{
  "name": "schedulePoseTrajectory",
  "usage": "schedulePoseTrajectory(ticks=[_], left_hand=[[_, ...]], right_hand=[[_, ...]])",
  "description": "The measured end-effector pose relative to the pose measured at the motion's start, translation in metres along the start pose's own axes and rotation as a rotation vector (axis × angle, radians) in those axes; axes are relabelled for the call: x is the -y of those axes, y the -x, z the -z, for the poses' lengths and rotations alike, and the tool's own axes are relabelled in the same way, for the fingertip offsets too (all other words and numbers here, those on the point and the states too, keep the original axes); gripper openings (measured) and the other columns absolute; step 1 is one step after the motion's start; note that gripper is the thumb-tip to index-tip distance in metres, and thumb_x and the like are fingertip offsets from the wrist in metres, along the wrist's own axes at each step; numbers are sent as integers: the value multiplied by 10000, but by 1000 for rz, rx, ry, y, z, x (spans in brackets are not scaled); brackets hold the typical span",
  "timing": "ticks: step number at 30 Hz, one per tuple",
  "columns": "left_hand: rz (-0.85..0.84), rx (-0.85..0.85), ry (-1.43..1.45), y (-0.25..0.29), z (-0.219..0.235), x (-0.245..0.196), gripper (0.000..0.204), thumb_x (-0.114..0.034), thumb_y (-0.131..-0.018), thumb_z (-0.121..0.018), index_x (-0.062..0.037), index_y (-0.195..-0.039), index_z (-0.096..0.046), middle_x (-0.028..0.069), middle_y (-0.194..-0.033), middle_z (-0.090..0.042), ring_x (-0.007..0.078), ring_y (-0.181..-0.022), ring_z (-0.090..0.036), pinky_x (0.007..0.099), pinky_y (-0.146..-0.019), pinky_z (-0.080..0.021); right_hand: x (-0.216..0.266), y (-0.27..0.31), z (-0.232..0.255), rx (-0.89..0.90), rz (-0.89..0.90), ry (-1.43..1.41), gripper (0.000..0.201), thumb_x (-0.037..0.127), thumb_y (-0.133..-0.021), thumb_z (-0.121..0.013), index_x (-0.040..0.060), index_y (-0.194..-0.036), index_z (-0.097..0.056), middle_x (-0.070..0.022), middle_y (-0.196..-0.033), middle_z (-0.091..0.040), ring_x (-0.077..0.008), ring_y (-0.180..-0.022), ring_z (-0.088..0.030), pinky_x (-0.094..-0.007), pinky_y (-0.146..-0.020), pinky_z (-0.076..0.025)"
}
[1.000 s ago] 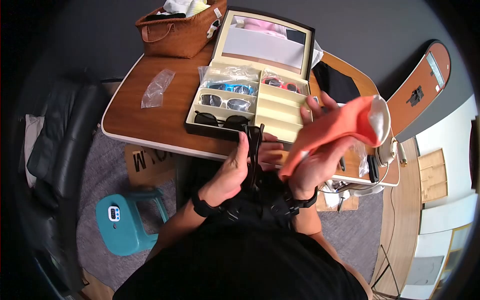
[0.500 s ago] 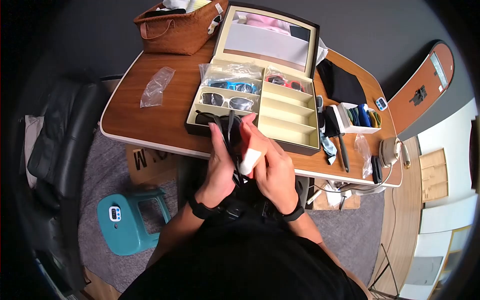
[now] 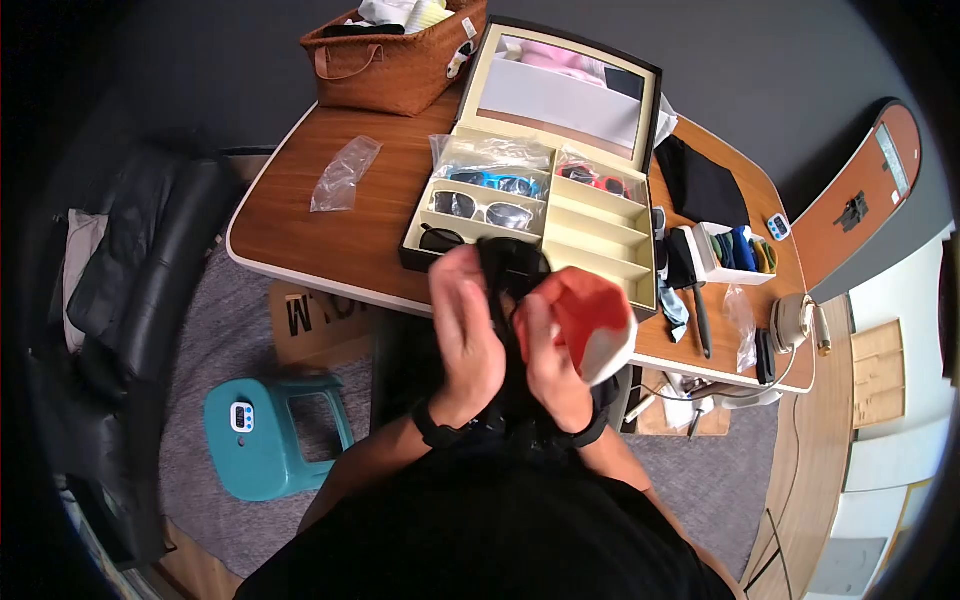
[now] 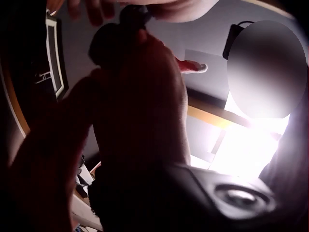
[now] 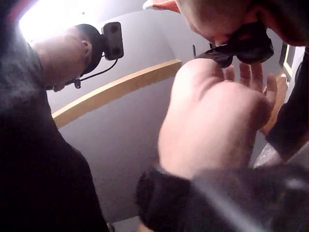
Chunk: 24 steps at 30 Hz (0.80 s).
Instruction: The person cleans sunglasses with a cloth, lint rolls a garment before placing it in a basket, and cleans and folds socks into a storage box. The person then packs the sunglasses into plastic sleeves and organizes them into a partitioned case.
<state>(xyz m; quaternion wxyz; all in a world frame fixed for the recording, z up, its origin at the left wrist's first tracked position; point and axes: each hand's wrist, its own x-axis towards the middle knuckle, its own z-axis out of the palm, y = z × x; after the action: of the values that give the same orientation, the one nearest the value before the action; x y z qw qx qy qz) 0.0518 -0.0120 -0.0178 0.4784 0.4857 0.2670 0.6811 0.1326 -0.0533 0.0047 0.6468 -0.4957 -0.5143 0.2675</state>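
Observation:
Black sunglasses (image 3: 512,262) hang between both hands in the head view, blurred, over the front edge of the case. My left hand (image 3: 468,340) stands upright beside them with its fingers stretched upward; the right wrist view shows these fingers spread behind the dark lenses (image 5: 253,47). My right hand (image 3: 556,365) grips an orange cloth (image 3: 585,310) with a white part, folded like a soft tube. Its fingertips are right at the sunglasses. In the left wrist view the right hand (image 4: 145,96) is dark, and the cloth's white tip (image 4: 203,68) sticks out past it.
The eyewear case (image 3: 600,262) stands open, with blue (image 3: 495,183), red (image 3: 592,180) and white-framed glasses (image 3: 482,211) in its slots. A woven basket (image 3: 385,80), plastic sleeve (image 3: 345,175), box of rolled cloths (image 3: 735,255), black-handled tool (image 3: 703,325) and teal stool (image 3: 245,450) surround it.
The orange cloth came in from the right to the sunglasses, was bunched in the right hand, and now spreads out right of them. The left fingers have straightened. The view has shifted slightly.

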Motion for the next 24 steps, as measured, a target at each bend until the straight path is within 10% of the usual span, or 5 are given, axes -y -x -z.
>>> schedulePoseTrajectory(ticks=[3,9,12,17,24], left_hand=[[24,304,-6,7,-7,-1,572,-71,-1000,-480,11,-1468,-161,113,-1195,-508,155,-1064,-519,306,-916,-439],[217,462,194,-1,10,5,740,-490,-1009,-424,-29,-1510,-136,205,-1288,-552,228,-1132,-585,358,-997,-443],[208,509,169,-1,9,4,711,-371,-978,-554,-5,-1487,-219,203,-1270,-580,208,-1139,-592,343,-999,-451],[198,558,84,9,3,5,709,-167,-840,-737,-26,-1411,-340,121,-1286,-514,177,-1207,-497,319,-1037,-394],[97,252,58,2,9,-4,440,-95,-843,-707,-28,-1223,-495,80,-1144,-565,147,-1075,-540,307,-918,-452]], right_hand=[[-17,-18,18,-62,602,522,258,-63,-807,-635,-34,-1058,-581,-137,-904,-648,-239,-800,-616,-327,-677,-506],[-11,10,11,184,91,144,409,41,-783,-683,-51,-1176,-618,-156,-1001,-619,-277,-835,-621,-332,-767,-495],[-7,4,13,221,283,106,288,112,-938,-517,-53,-1169,-563,-142,-967,-647,-199,-854,-620,-293,-788,-486],[-9,-7,15,-154,634,433,374,77,-741,-736,-6,-1093,-643,-141,-917,-642,-270,-804,-612,-340,-735,-500],[-18,-1,12,-82,444,614,386,96,-799,-732,4,-1158,-624,-169,-1016,-697,-281,-886,-702,-351,-739,-549]])
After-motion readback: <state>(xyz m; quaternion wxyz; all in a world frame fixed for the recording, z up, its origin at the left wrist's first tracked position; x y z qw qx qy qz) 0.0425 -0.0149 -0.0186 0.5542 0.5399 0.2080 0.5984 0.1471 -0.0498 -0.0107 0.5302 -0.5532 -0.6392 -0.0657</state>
